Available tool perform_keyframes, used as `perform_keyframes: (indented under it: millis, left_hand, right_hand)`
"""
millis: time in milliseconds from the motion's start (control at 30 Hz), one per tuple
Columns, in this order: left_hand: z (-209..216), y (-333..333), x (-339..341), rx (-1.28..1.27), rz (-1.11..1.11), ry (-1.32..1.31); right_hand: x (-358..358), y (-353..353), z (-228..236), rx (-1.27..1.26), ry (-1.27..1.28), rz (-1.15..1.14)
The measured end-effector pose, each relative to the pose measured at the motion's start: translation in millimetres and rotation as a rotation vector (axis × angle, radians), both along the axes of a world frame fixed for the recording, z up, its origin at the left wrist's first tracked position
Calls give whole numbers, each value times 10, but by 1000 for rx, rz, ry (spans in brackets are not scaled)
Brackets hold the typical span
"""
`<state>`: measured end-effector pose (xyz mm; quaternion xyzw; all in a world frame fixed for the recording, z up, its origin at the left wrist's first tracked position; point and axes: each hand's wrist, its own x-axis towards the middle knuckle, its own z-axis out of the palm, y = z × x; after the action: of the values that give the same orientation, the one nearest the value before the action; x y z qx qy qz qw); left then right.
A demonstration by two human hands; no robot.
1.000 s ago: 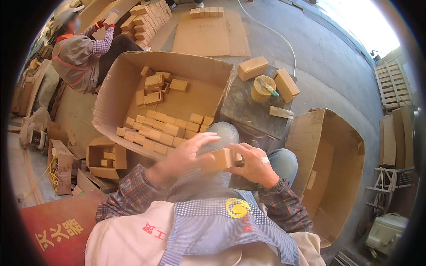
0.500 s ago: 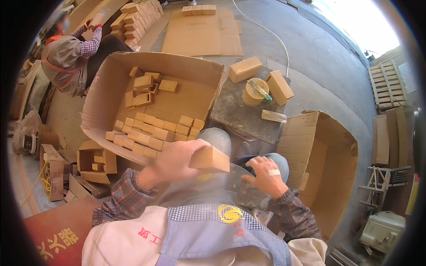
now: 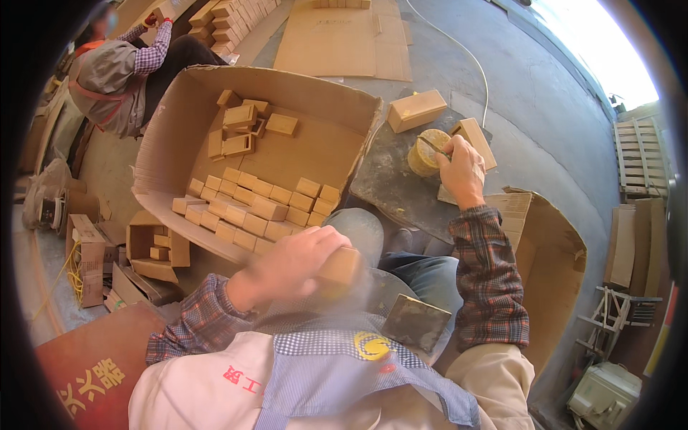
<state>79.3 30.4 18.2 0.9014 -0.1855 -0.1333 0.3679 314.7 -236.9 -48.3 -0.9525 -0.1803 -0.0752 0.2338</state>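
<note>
My left hand point(image 3: 290, 265) is closed round a small wooden block point(image 3: 340, 266), held over my lap; the hand is blurred and hides part of the block. My right hand point(image 3: 464, 170) reaches out to a round tub of yellowish paste point(image 3: 423, 159). Its fingers are closed on a thin spatula-like tool point(image 3: 432, 145) lying across the tub's top. The tub stands on a dark, stained work surface point(image 3: 383, 168). On my right thigh rests a dark square plate with a pale edge point(image 3: 417, 320).
Beside the tub are two larger wooden boxes point(image 3: 417, 110) point(image 3: 474, 141). Ahead on the left, a big cardboard box point(image 3: 326, 82) holds rows of wooden blocks point(image 3: 247, 204). Another open carton point(image 3: 548, 279) stands at my right. A person point(image 3: 115, 86) sits beyond, handling a block near stacked blocks.
My right hand has moved from above my lap forward to the tub and taken hold of the tool. The left hand still holds the block, slightly lower. The view has shifted a little.
</note>
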Motion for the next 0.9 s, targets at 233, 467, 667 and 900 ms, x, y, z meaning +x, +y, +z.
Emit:
perform_keyframes:
  millis: [233,467,667,900]
  left_hand:
    - [-34,143,49,-221,51,65]
    - [-54,165,45,-247,41,70]
    - [-57,184,29,-235,44,73]
    - [-67,194,34,-245,43,74]
  right_hand:
    - [-1608,46,603,596,427,264]
    - [-2123,204,524,575,199,396]
    - [-2152,276,431,533,79,436]
    - [-2150,291,434,554,82,442]
